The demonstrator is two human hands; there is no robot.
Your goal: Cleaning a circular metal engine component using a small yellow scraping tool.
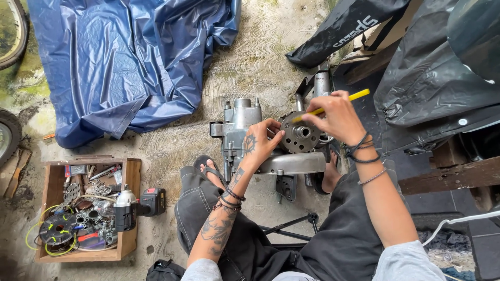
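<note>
My left hand (pixel 262 139) pinches the round grey metal hub (pixel 299 132) on the engine block (pixel 245 130), face up. My right hand (pixel 336 115) grips 1 yellow-handled tool (pixel 333 105), its long axis running upper right to lower left.

yellow tool's tip (pixel 299 118) hidden behind right hand (pixel 336 115); tyre (pixel 9 31) cut off at edge

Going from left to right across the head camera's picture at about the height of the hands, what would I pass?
Wooden box of parts → cordless drill → left hand → round metal disc → right hand holding a yellow tool → black plastic cover.
</note>
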